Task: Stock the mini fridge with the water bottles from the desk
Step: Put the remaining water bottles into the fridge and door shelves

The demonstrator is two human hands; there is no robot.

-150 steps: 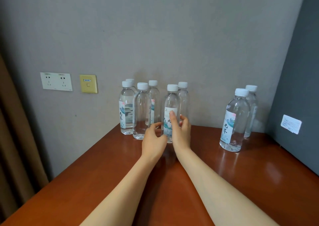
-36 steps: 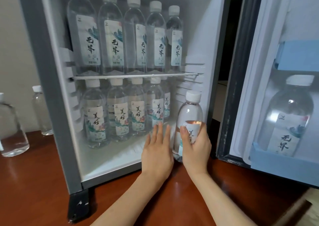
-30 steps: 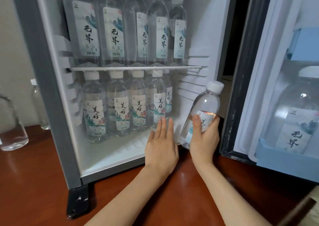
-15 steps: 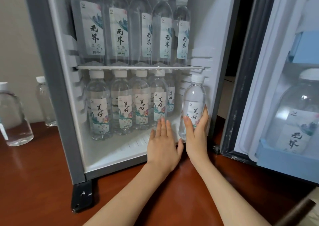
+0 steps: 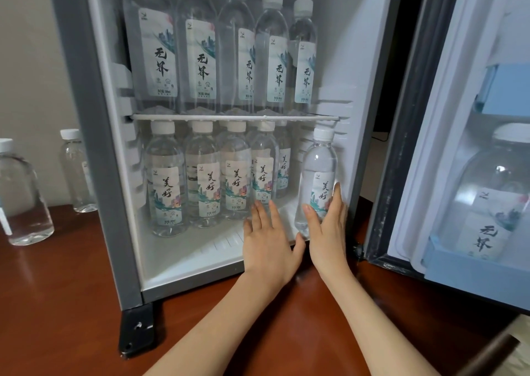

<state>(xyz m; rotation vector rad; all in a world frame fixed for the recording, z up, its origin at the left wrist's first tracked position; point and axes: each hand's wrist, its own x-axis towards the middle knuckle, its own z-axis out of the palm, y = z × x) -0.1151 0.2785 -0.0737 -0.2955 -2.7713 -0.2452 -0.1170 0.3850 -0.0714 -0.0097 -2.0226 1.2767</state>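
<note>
At the lower right of the fridge, head view: the water bottle (image 5: 317,169) stands about upright inside the mini fridge (image 5: 94,146), near the right wall, with its cap just under the wire shelf (image 5: 229,116). Its base is down at the fridge floor, but you cannot tell whether it rests there.
Right hand: your right hand (image 5: 327,232) grasps that bottle low down, thumb on the left of the label, fingers up its right side.
Left hand: your left hand (image 5: 266,243) is released and flat, fingers straight, over the fridge floor. Its fingertips reach the foot of the lower row (image 5: 202,180).
Lower row: capped bottles in a line, left of the held one and apart from it.
Upper row: the upper row (image 5: 198,60) of taller bottles stands on the shelf.
Door: the door (image 5: 430,117) hangs open to your right, with a door bottle (image 5: 493,192) in its blue pocket (image 5: 473,269).
Desk: the fridge stands on the brown desk (image 5: 57,304). The two bottles (image 5: 21,197) left of the fridge stand by the wall.
</note>
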